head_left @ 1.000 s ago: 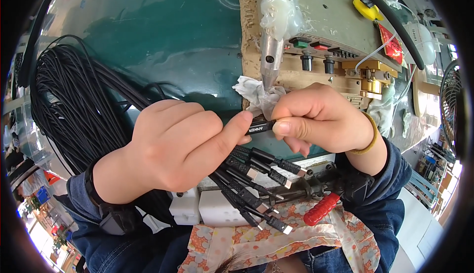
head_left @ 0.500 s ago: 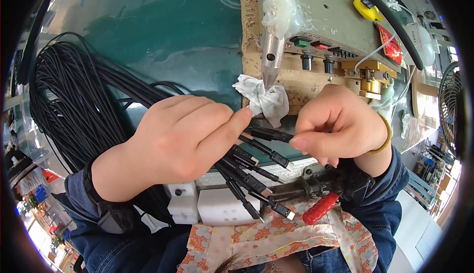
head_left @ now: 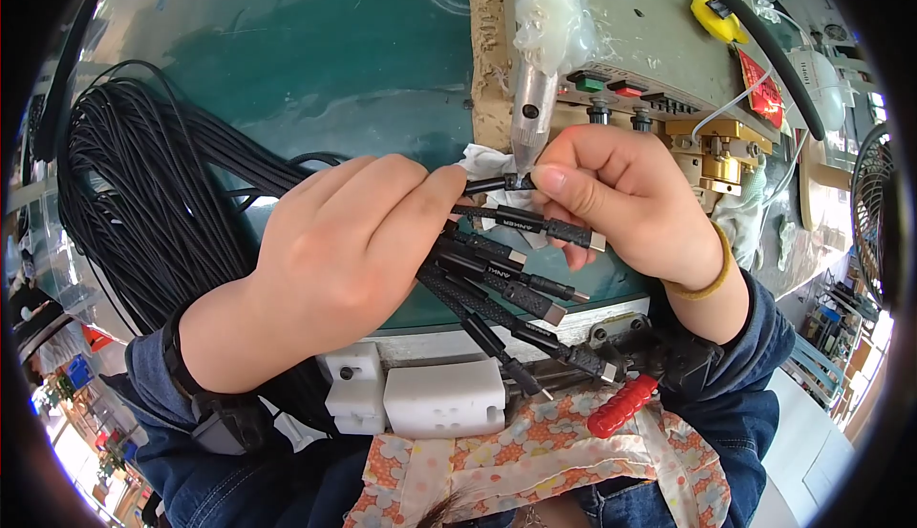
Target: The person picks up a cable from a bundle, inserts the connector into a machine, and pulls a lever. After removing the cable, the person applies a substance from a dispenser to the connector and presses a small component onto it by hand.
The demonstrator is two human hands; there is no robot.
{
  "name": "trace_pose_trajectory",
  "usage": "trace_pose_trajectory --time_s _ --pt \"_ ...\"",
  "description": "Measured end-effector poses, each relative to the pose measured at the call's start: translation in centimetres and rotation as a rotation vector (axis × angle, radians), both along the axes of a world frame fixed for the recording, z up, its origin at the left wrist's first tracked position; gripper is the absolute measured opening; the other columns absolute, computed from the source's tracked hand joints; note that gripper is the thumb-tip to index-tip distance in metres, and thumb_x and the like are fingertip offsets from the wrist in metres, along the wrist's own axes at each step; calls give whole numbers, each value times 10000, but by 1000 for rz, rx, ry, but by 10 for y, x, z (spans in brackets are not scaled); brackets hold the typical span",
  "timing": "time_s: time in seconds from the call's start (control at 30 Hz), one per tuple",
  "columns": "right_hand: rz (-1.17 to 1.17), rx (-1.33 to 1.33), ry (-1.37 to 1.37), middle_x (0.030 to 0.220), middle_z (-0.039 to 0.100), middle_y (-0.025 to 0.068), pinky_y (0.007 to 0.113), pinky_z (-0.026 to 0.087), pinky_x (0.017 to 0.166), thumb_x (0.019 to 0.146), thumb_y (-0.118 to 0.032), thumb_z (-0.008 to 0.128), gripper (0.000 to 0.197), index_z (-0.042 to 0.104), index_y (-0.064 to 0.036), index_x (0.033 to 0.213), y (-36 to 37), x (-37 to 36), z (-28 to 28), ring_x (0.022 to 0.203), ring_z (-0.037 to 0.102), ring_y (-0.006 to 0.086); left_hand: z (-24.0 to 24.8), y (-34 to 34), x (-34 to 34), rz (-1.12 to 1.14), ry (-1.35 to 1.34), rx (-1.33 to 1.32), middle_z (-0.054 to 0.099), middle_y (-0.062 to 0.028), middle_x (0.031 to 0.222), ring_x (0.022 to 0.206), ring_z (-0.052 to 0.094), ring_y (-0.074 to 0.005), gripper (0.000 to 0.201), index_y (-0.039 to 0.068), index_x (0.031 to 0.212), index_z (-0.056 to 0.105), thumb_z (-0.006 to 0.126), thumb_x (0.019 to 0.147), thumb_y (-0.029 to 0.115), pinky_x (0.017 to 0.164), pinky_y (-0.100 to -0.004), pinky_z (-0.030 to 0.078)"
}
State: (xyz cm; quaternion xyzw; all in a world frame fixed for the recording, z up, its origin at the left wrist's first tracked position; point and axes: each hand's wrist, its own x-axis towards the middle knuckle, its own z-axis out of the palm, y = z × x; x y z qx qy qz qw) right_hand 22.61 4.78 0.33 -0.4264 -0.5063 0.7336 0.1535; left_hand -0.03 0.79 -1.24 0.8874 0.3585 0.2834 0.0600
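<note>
My left hand is closed around several black cables, and their metal-tipped plugs fan out to the right below its fingers. My right hand pinches the end of one black cable, which runs across from my left fingers. Directly over that cable end stands a tapered metal nozzle, its tip at or touching the piece beside my right thumb. Whitish, glue-like lumps coat the nozzle's shaft. Behind my hands lies a crumpled white tissue, partly covered by them.
A thick loop of black cables lies on the green table at left. A grey control box with knobs and a brass fitting stand at the far right. White blocks and a red-handled clamp sit at the near edge.
Both hands have moved slightly away from me, bringing the pinched cable end up under the nozzle tip. The hanging plugs have swung rightward and spread.
</note>
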Motion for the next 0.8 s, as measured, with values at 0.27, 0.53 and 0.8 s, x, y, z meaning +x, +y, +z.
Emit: trace_pose_trajectory --time_s 0.27,0.53,0.8 --pt "121 411 -119 626 569 49 254 427 450 891 -157 586 177 561 -21 781 -1 4 2 483 560 141 -2 -1 -2 -17 -15 36 519 -75 720 566 541 -195 323 -45 933 615 640 626 51 472 -280 454" --pt "174 1359 -236 650 546 95 333 444 489 819 -148 638 156 558 -14 809 0 4 -8 576 568 275 1 -2 0 -6 11 36 537 -76 725 577 557 -190 314 -49 918 624 646 621 54 477 -274 463" --pt "233 408 -113 598 530 83 314 424 479 876 -166 589 171 542 -29 785 0 5 12 545 548 252 7 -3 1 -123 -93 113 585 -103 754 617 599 -192 296 -63 893 637 661 628 68 528 -268 506"
